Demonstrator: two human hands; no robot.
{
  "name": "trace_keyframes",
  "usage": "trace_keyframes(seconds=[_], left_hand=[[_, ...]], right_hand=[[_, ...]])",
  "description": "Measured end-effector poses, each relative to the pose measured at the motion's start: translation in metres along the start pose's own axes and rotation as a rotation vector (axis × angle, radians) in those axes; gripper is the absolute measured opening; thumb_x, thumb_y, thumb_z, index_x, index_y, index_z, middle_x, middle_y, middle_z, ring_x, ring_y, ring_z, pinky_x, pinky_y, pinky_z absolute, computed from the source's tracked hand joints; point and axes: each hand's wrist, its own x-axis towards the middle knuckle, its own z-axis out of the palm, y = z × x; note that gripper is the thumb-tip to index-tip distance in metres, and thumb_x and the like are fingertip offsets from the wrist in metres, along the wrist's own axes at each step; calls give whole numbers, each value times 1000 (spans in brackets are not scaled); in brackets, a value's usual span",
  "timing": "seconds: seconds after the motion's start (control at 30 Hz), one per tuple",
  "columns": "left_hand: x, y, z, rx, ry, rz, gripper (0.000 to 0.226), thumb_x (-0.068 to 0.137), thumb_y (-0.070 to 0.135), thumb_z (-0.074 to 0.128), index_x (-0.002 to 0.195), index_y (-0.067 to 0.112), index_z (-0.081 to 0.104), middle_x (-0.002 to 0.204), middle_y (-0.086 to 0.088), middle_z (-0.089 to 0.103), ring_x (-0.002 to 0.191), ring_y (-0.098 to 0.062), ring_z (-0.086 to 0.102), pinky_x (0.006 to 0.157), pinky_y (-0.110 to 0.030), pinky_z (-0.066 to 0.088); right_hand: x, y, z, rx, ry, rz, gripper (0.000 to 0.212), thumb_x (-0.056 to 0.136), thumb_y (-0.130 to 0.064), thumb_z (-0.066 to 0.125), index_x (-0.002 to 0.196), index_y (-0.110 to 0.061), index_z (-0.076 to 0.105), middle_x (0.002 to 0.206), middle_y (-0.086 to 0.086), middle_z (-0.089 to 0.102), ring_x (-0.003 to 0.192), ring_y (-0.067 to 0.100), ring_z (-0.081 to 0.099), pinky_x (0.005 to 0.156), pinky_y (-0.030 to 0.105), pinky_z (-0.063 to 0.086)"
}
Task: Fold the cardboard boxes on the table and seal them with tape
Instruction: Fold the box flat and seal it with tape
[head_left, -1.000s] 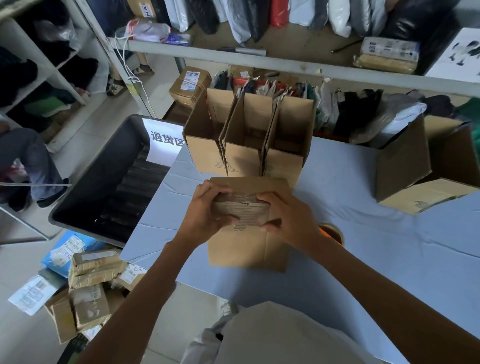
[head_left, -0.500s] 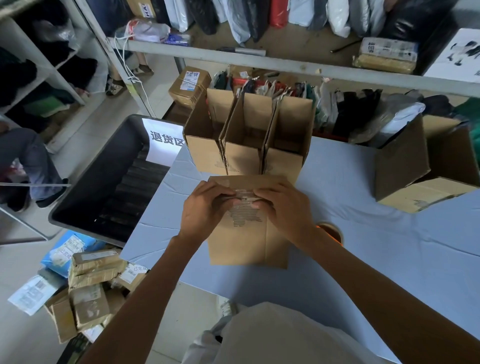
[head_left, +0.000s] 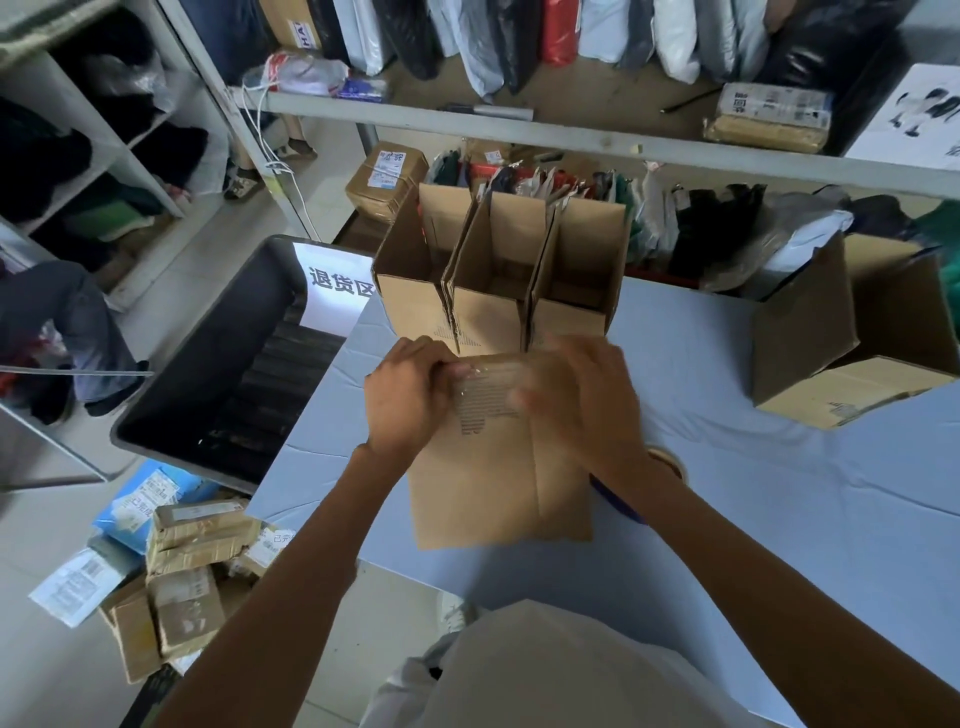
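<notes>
1. Sealing step in hand: left hand (head_left: 410, 400) with fingers (head_left: 448, 372) curled over the far edge of the cardboard box (head_left: 493, 493), pressing clear tape (head_left: 488, 395) down; right hand (head_left: 592, 405) on the tape too, blurred, grip impossible to tell.
2. Box directly beneath the fingers, on the desk (head_left: 779, 519).
3. Next, probably: rubbing the tape ends flat, firmly.
4. Count: one box under the fingers, three open boxes (head_left: 498, 291) just beyond them, one larger box (head_left: 805, 332) well to their right.

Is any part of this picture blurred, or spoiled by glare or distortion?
Head view: the right hand is smeared by motion; the left hand is sharper; clear tape on the box glints; the shelf bows from the wide lens.
</notes>
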Motion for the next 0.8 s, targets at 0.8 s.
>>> trace_keyframes(seconds=[0.8], left_hand=[[-24,4,-72,-777,-584,-201,89,69,47,75,141,50,23,147,22,28,133,4,30,99,-10,36]], right_hand=[[12,11,-21,991,-155,1319,32,88,-12,63,116,4,60,111,15,61,92,27,59,71,34,51]])
